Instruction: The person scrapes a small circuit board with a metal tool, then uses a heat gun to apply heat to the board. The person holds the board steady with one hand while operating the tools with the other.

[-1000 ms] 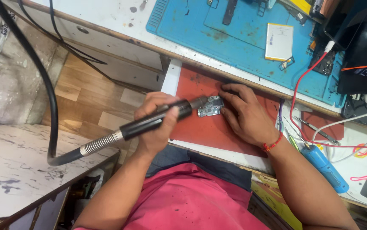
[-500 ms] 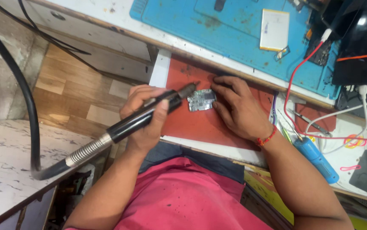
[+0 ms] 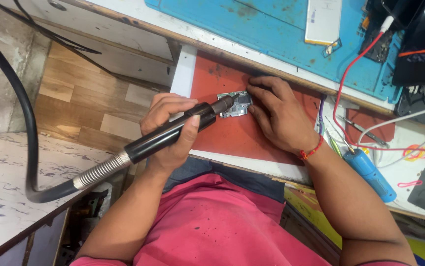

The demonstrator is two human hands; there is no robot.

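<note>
Gripping a black hot-air handpiece (image 3: 173, 135) in left hand (image 3: 170, 130), right hand (image 3: 279, 116) fingers pressing circuit board (image 3: 236, 104)

The hot-air handpiece (image 3: 173, 133) is black, with a silvery ribbed spring collar and a black hose (image 3: 20, 108). The small circuit board (image 3: 236, 104) is green with silvery metal shields. It lies on a brick-red mat (image 3: 232, 138) on the white tabletop (image 3: 183, 74). Beyond the red mat is a bright blue mat (image 3: 266, 29) bearing dark stains. Beside the red mat a red wire (image 3: 343, 88) crosses white cables, near a blue cylinder (image 3: 369, 175). The shirt (image 3: 212, 231) is pink with dark specks; the wrist thread (image 3: 312, 150) is red. The floor (image 3: 74, 103) is patterned in tan wood planks.
</note>
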